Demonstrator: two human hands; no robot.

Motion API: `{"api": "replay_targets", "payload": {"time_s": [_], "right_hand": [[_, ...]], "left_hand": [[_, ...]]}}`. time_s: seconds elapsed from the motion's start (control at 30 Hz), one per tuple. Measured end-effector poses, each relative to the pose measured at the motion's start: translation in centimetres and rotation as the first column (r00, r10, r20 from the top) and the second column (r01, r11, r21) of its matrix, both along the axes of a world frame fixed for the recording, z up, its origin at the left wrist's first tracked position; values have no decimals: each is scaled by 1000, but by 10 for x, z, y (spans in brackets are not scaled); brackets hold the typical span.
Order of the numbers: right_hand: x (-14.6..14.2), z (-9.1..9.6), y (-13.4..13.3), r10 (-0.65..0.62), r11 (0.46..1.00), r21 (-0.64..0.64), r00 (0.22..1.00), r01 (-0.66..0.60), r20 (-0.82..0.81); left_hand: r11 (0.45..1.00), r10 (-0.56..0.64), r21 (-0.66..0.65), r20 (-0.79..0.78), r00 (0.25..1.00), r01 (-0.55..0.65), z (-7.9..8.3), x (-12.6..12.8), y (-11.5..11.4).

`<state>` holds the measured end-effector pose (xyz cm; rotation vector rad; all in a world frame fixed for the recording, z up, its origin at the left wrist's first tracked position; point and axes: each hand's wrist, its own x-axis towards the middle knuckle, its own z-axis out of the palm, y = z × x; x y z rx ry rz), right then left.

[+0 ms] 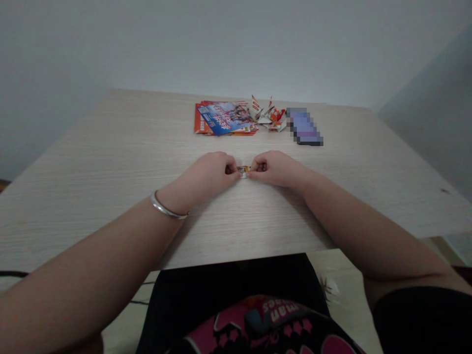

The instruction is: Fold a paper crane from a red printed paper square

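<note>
Between my two hands, just above or on the table, is a small folded piece of printed paper [244, 171] with white, yellow and red on it. My left hand [217, 171] pinches its left end between thumb and fingers. At the other end, my right hand [275, 167] has the same kind of pinch. Much of the paper's ends is hidden by the fingertips. Beyond the hands lies a pile of printed leaflets [223, 118], a blue one on top of orange ones. Beside it stand folded paper shapes [271, 115] in white, red and orange.
A phone [305, 127], blurred out, lies at the right of the folded shapes. The pale wood table [110, 162] meets a white wall [236, 44] at the back. Its front edge is close to my lap.
</note>
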<state>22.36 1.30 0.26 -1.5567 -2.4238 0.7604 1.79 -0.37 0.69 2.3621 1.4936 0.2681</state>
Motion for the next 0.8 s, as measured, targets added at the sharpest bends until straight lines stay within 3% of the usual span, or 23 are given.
{"api": "replay_targets", "payload": {"time_s": [0.3,0.8], "right_hand": [[-6,6,-7,-30,999,22,997,29,65],[-9,6,-9,-8,995,101,978,-13,210]], "left_hand": [[997,11,-80,-39,999,-14,6,1,-2],[997,5,76,-226,974,12,4,4,-6]]}}
